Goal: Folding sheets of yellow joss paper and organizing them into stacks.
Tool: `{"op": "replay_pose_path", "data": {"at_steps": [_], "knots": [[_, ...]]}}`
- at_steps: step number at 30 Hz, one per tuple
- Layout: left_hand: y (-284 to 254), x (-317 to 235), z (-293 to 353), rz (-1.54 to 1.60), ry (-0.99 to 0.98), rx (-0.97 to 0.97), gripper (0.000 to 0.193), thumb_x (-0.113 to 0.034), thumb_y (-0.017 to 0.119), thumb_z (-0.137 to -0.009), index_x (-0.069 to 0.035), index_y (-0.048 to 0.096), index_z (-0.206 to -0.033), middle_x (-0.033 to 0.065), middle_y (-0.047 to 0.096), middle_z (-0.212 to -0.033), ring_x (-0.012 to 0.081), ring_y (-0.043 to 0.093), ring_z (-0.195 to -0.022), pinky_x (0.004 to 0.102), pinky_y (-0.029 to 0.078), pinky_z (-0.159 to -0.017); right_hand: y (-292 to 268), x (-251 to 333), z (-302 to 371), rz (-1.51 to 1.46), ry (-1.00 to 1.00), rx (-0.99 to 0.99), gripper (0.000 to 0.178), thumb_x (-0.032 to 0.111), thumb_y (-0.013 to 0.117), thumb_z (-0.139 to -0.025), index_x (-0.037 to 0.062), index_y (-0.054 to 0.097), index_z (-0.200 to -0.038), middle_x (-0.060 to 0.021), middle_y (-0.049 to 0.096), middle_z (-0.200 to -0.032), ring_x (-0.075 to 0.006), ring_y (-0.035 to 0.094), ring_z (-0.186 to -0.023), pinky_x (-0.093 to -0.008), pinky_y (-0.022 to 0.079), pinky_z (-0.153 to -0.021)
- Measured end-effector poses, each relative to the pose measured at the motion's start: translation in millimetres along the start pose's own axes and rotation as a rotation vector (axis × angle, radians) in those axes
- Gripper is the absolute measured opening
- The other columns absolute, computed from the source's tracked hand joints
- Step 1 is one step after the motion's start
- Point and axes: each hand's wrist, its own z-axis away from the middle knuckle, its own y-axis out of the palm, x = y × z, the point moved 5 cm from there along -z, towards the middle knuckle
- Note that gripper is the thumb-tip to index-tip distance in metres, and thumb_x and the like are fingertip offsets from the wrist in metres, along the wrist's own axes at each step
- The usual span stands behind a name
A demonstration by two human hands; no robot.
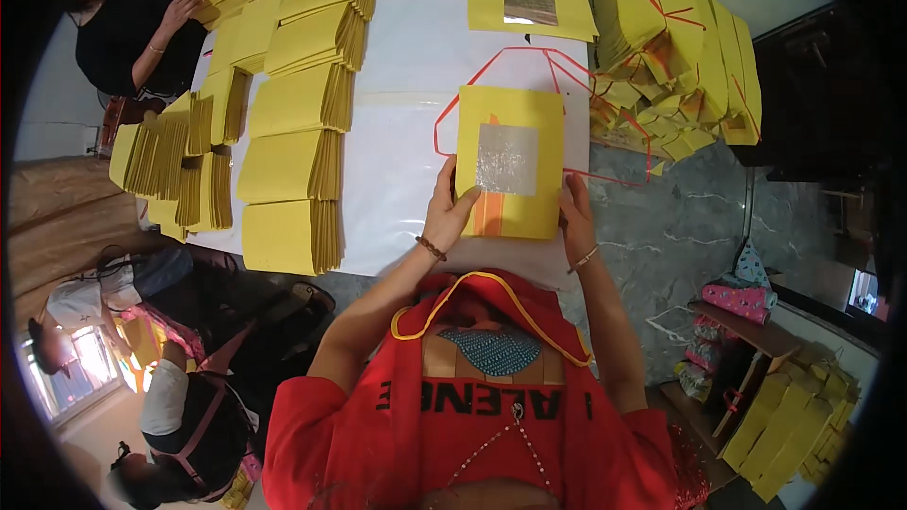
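Note:
Upright in front of me is a stack of yellow paper sheets (pixel 529 123) with a silver foil square and an orange stripe on its top sheet. My left hand (pixel 448 206) is closed on its left edge, the thumb lying over the front near the silver square. Along the lower right edge rests my right hand (pixel 577 212), its fingers partly hidden by the paper. A red plastic strap (pixel 444 113) lies in a loose loop on the white table behind the stack. Farther back sits another yellow sheet (pixel 487 9) with a silver square, lying sideways.
Folded yellow paper bundles (pixel 288 170) line the left of the white table (pixel 392 161). Tall yellow stacks (pixel 628 9) with red straps stand right of it. A co-worker's hand (pixel 181 9) handles paper at the far left. Other people sit at the lower left. A wooden shelf (pixel 746 326) stands right.

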Motion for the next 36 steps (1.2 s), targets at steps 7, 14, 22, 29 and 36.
{"op": "replay_pose_path", "data": {"at_steps": [7, 14, 22, 29, 36], "knots": [[5, -67, 32, -0.976, 0.706, 0.369, 0.049, -0.016, 0.07, -0.07, -0.005, 0.054, -0.114, 0.0114, 0.051, -0.114, 0.0305, 0.044, -0.108, 0.0391, 0.038, -0.089, 27, 55, 28, 1.056, -0.936, -0.021, 0.036, 0.012, 0.059, -0.078, 0.012, 0.057, -0.114, -0.0112, 0.048, -0.126, -0.0309, 0.042, -0.117, -0.0384, 0.032, -0.097], [-2, -55, 32, -1.067, 0.635, 0.464, 0.042, -0.014, 0.069, -0.068, -0.005, 0.057, -0.107, 0.0113, 0.053, -0.101, 0.0293, 0.05, -0.096, 0.0387, 0.042, -0.082, 32, 43, 17, 0.942, -0.834, 0.25, 0.017, 0.014, 0.065, -0.075, 0.0092, 0.063, -0.091, -0.0055, 0.057, -0.109, -0.0295, 0.043, -0.115, -0.0379, 0.034, -0.097], [-2, -65, 19, -0.99, 0.531, 0.526, 0.021, -0.016, 0.067, -0.074, -0.004, 0.061, -0.09, 0.0103, 0.057, -0.089, 0.0294, 0.053, -0.085, 0.0355, 0.045, -0.074, 15, 35, 2, 0.678, -0.599, 0.381, 0.017, 0.016, 0.053, -0.087, 0.0057, 0.065, -0.091, -0.0066, 0.059, -0.113, -0.0276, 0.04, -0.12, -0.0366, 0.03, -0.101], [-3, -68, 6, -0.958, 0.412, 0.528, 0.016, -0.019, 0.058, -0.082, -0.003, 0.059, -0.083, 0.0117, 0.058, -0.079, 0.0309, 0.055, -0.078, 0.0381, 0.045, -0.07, 13, 34, 2, 0.561, -0.528, 0.404, 0.03, 0.021, 0.04, -0.093, 0.0038, 0.065, -0.091, -0.0077, 0.057, -0.117, -0.0267, 0.035, -0.123, -0.0357, 0.025, -0.105], [-7, -61, 2, -0.943, 0.237, 0.431, 0.017, -0.017, 0.054, -0.085, -0.001, 0.057, -0.082, 0.0158, 0.058, -0.078, 0.034, 0.055, -0.076, 0.0415, 0.045, -0.069, 10, 27, -3, 0.466, -0.56, 0.435, 0.03, 0.022, 0.038, -0.09, 0.0064, 0.059, -0.105, -0.0101, 0.055, -0.12, -0.0267, 0.033, -0.126, -0.0358, 0.021, -0.106]]}}
